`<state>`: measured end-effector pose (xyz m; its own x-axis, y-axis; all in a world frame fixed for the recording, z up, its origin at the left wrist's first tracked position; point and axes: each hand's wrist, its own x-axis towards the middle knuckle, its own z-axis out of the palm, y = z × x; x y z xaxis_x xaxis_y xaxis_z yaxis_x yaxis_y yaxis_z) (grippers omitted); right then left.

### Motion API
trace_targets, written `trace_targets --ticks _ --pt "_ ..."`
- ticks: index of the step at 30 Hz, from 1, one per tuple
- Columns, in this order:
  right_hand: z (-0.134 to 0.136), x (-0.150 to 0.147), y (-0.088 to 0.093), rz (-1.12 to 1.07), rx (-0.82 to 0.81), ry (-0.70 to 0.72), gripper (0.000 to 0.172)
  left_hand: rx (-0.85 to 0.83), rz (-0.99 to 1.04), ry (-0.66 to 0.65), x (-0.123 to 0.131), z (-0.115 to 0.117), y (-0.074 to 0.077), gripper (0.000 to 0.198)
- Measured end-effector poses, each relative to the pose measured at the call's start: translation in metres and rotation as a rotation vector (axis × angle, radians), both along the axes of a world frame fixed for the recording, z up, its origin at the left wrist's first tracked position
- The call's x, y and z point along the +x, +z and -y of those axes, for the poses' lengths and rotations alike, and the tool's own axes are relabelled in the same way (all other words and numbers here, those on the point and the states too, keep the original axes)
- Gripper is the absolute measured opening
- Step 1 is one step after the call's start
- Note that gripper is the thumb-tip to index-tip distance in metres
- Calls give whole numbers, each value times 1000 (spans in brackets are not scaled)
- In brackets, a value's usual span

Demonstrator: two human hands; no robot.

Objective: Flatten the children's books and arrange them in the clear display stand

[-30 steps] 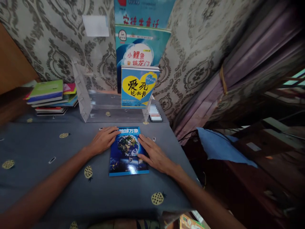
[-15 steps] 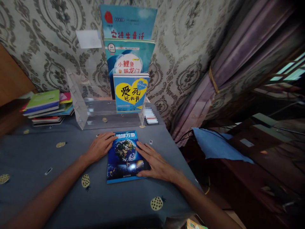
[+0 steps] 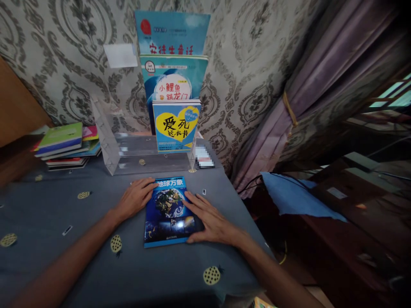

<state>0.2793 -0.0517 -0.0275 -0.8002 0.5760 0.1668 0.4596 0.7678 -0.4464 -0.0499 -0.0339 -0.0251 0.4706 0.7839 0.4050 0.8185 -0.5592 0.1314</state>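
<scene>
A blue book with an Earth picture (image 3: pixel 167 214) lies flat on the grey tablecloth (image 3: pixel 96 265) in front of me. My left hand (image 3: pixel 135 199) rests at the book's upper left edge, fingers stretched toward the title. My right hand (image 3: pixel 208 218) lies flat on the book's right side, fingers spread. Behind the book a clear acrylic stand (image 3: pixel 128 149) holds three upright books: a blue one with a yellow heart (image 3: pixel 176 126) in front, a teal one (image 3: pixel 173 77) behind it, and another blue one (image 3: pixel 171 32) at the back.
A stack of flat books (image 3: pixel 64 143) sits at the back left of the table. Patterned wallpaper (image 3: pixel 244 64) rises behind the stand. To the right hang purple curtains (image 3: pixel 321 85), with a blue cloth (image 3: pixel 292 196) over dark furniture beside the table's right edge.
My right hand slid a little lower along the book's right side. The view shifted slightly down and left; the book and my left hand stayed in place.
</scene>
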Motion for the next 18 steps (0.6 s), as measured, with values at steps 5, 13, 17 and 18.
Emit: trace_targets --ticks 5,13,17,18 --pt "-2 2 -2 16 -13 23 119 19 1 -13 1 0 1 36" --pt "0 1 3 27 -43 11 116 2 15 4 2 0 1 37" --pt "1 1 4 5 -49 7 113 -10 17 43 3 2 3 37" --pt "1 1 4 0 -51 5 113 -12 10 64 3 2 3 37"
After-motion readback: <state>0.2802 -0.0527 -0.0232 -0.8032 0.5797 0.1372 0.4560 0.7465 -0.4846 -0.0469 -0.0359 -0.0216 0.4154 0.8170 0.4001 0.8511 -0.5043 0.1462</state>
